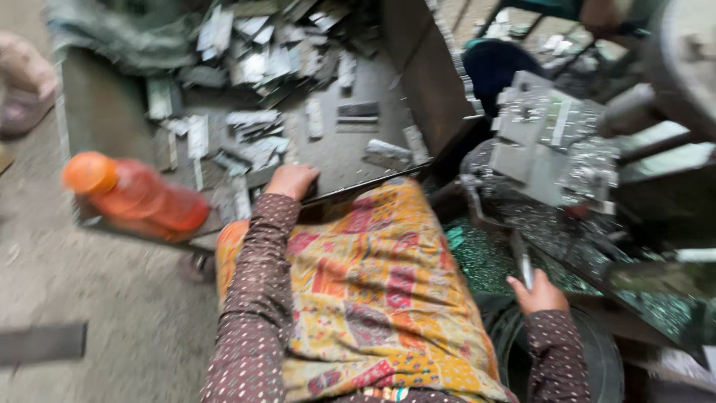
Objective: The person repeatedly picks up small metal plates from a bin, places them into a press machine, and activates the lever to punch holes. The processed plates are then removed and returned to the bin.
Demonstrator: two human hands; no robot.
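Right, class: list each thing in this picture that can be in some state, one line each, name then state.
Left hand: closed, resting on the tray edge.
Right hand: gripping a thin metal strip.
Orange bottle: lying on its side, cap on.
Metal tray: part filled with loose metal pieces.
Patterned cloth: spread over the lap.

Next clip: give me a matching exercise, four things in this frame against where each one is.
Things:
1. orange plastic bottle
2. left hand
3. right hand
4. patterned yellow and red cloth

Places:
A. on the person's lap
B. at the near edge of the grey metal tray
C. lying on the tray's left corner
D. holding a thin metal strip

Pairs: 1-C, 2-B, 3-D, 4-A
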